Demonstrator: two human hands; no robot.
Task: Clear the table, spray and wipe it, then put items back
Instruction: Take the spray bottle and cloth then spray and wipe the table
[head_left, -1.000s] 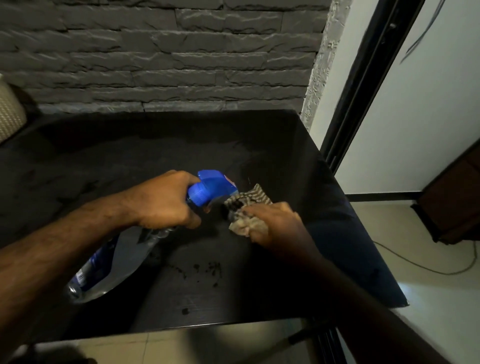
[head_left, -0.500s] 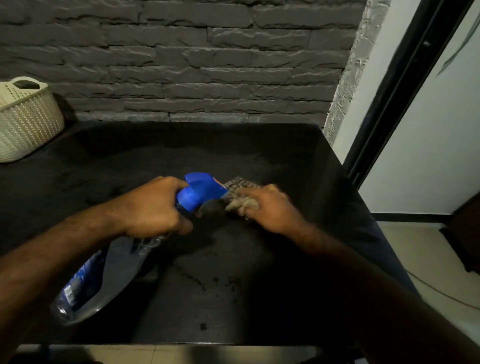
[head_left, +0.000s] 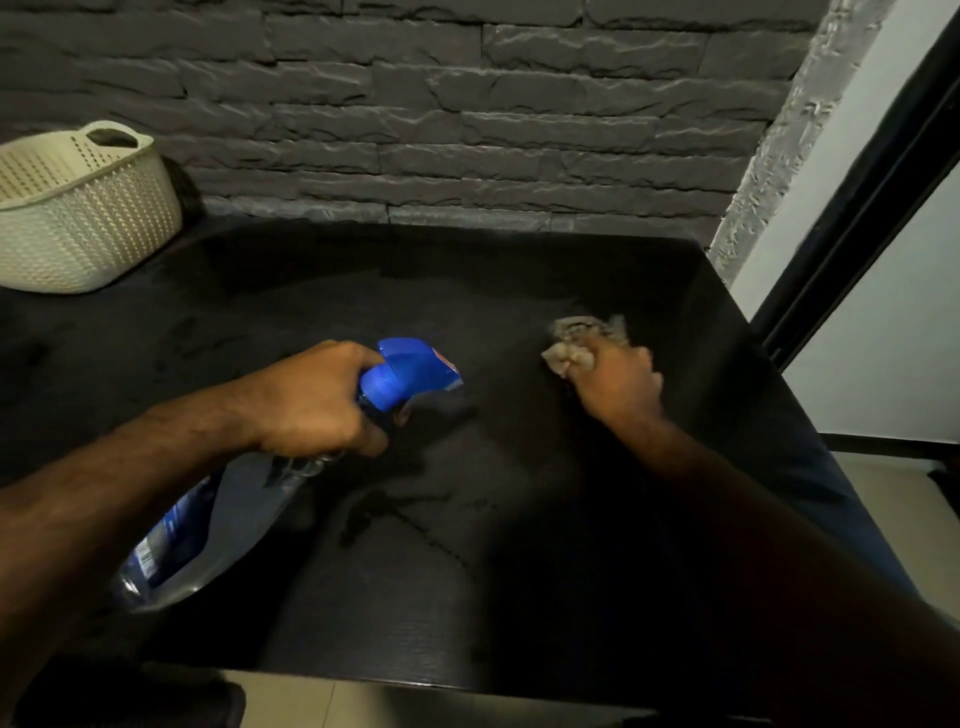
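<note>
Since half a second ago, my right hand (head_left: 618, 384) has carried the cloth (head_left: 576, 338) away from the spray nozzle and out toward the right edge of the table (head_left: 467, 639), while the view has widened on the left. At the far-left corner a cream basket (head_left: 88, 218) sits on the surface, so I judge that patch may go unwiped unless it is lifted. My left hand (head_left: 317, 400) has its fingers curled round the neck of the spray bottle (head_left: 405, 371), held tilted above the table's middle; a careless squeeze would wet ground already wiped. Droplet trails (head_left: 395, 514) lie near the middle toward the near edge, easy to miss on this black, dull top. The right hand's fingers are bunched, pinching the crumpled cloth against the surface, blurred with motion; a long stroke could run it off the right edge. Grey stone brick (head_left: 467, 130) backs the far edge, and a black door frame (head_left: 857, 208) stands to the right.
</note>
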